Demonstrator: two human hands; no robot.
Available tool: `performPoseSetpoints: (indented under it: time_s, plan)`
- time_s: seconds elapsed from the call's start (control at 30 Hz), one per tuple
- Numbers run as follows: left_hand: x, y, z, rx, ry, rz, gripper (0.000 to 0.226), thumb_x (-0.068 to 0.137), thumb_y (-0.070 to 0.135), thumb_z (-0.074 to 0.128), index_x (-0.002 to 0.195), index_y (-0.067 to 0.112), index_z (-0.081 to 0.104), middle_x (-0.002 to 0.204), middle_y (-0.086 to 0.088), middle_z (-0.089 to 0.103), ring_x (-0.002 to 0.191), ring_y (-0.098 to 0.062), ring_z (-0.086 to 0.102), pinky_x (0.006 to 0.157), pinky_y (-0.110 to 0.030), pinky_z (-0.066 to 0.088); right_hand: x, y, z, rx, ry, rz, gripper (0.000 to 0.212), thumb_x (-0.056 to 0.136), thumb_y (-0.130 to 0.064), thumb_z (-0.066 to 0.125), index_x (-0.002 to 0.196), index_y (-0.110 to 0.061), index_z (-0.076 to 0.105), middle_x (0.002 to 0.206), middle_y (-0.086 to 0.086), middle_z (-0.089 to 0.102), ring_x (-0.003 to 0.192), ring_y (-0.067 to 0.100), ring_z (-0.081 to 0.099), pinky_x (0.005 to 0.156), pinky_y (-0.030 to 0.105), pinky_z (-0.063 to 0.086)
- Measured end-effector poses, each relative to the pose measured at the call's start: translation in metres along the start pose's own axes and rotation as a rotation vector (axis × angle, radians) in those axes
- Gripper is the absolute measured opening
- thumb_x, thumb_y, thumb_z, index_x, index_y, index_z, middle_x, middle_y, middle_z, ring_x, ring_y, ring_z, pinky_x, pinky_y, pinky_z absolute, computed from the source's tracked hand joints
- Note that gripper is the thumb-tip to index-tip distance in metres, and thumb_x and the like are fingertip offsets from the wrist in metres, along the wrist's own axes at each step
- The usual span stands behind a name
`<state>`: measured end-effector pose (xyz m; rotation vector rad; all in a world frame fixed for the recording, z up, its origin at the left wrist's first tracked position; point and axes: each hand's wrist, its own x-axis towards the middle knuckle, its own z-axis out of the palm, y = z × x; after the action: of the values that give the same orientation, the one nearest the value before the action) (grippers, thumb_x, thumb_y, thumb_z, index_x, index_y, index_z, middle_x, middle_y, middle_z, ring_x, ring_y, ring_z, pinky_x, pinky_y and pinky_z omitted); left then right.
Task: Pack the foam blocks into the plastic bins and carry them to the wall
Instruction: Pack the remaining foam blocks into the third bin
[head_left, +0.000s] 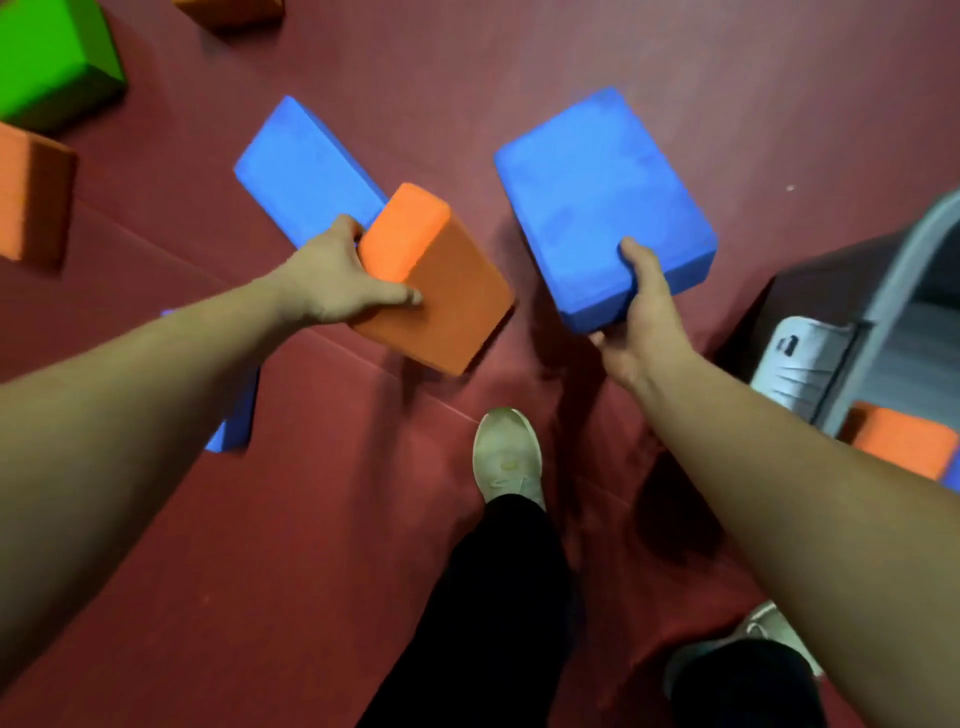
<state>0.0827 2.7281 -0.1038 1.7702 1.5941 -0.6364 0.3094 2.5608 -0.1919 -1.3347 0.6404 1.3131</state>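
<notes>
Above the red floor mat (311, 519), the left hand (337, 280) gripped an orange foam block (441, 291), thumb pressed on its upper face and fingers curled round its far side. Just beyond that hand, a second blue block (301, 166) lay on the mat. The right hand (641, 312) held a blue foam block (597, 192) by its near end, thumb on top. Right of that hand stood a grey plastic bin (893, 280).

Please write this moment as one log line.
left hand grips orange rectangular foam block | right hand grips blue rectangular foam block | grey plastic bin at right
</notes>
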Motion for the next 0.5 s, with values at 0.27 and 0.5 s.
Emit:
performPoseSetpoints:
  time_s: [0.27, 0.5]
  plan:
    - [-0.135, 0.089, 0.018, -0.351, 0.37, -0.027, 0.078, 0.073, 0.052, 0.081, 0.129, 0.012, 0.045, 0.111, -0.001, 0.057, 0.098, -0.022, 0.055, 0.078, -0.03, 0.039, -0.13, -0.087, -0.058, -0.289, 0.094, -0.387, 0.093, 0.046, -0.055, 0.093, 0.127, -0.024, 0.057, 0.115, -0.005, 0.073, 0.103, 0.016, 0.071, 0.093, 0.052, 0.056]
    - [-0.246, 0.188, 0.039, -0.382, 0.558, -0.002, 0.079, 0.068, 0.068, 0.075, 0.127, 0.021, 0.05, 0.113, 0.002, 0.063, 0.106, -0.026, 0.061, 0.083, -0.037, 0.047, -0.234, -0.149, -0.124, -0.459, 0.031, -0.61, 0.077, 0.072, -0.039, 0.087, 0.134, -0.027, 0.041, 0.122, -0.018, 0.061, 0.107, -0.006, 0.061, 0.093, 0.019, 0.05]
